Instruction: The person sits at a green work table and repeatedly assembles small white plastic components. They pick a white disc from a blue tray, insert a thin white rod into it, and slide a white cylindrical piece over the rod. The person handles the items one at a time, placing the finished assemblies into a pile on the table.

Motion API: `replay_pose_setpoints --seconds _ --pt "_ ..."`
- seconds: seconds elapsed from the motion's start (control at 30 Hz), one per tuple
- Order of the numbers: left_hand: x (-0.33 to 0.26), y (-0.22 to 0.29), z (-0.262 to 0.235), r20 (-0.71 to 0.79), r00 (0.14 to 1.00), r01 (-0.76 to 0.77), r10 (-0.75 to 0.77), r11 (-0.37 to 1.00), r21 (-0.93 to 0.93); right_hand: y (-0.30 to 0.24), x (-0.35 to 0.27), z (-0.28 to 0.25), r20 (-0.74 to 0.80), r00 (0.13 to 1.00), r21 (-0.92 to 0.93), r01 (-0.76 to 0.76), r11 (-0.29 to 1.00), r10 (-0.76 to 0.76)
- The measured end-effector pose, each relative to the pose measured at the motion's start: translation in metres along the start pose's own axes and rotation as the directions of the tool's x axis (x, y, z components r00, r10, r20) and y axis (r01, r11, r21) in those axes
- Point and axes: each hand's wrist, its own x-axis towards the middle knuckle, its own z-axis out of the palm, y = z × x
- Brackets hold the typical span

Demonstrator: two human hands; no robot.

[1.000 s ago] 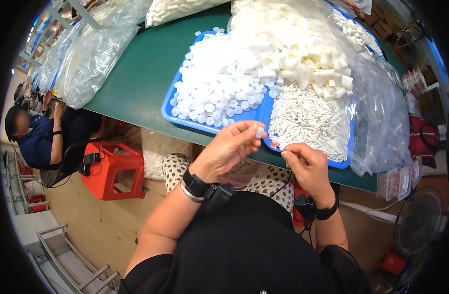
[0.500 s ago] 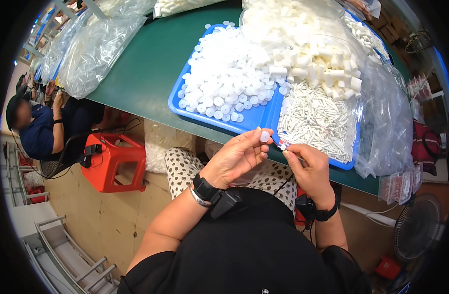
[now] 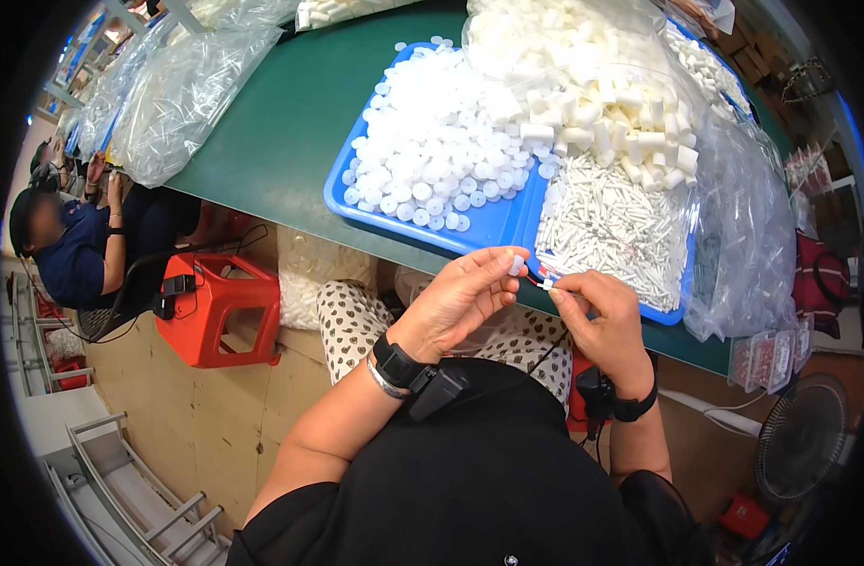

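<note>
My left hand [image 3: 462,300] pinches a small white round cap [image 3: 517,265] between thumb and fingertips. My right hand [image 3: 603,319] holds a thin white tube with a red tip [image 3: 543,282], its end pointing at the cap. Both hands meet just in front of the table's near edge, over my lap. Right behind them a blue tray [image 3: 479,226] carries a heap of white round caps [image 3: 438,141]. Beside it, a second blue tray [image 3: 671,314] holds thin white tubes [image 3: 613,226] and chunkier white pieces [image 3: 630,123].
The green table [image 3: 271,123] carries clear bags of plastic parts at the left [image 3: 182,90] and right [image 3: 748,236]. A red stool [image 3: 215,307] stands under the table. A seated person in blue [image 3: 73,250] works at the far left. A fan [image 3: 800,439] stands at the lower right.
My hands have stayed together at the table edge with only small shifts; the cap and the tube tip have come closer to each other.
</note>
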Motion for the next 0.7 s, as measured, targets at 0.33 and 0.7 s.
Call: replay_pose_setpoints --seconds 0.33,0.7 --pt "-0.003 0.001 0.003 -0.036 0.999 0.0 0.005 0.992 0.128 0.0 0.002 -0.003 0.012 0.998 -0.01 -0.057 0.998 0.057" --pt "0.001 -0.027 0.005 0.059 0.998 0.041 -0.033 0.99 -0.135 -0.002 -0.004 0.03 -0.153 0.986 -0.045 0.054 0.998 -0.06"
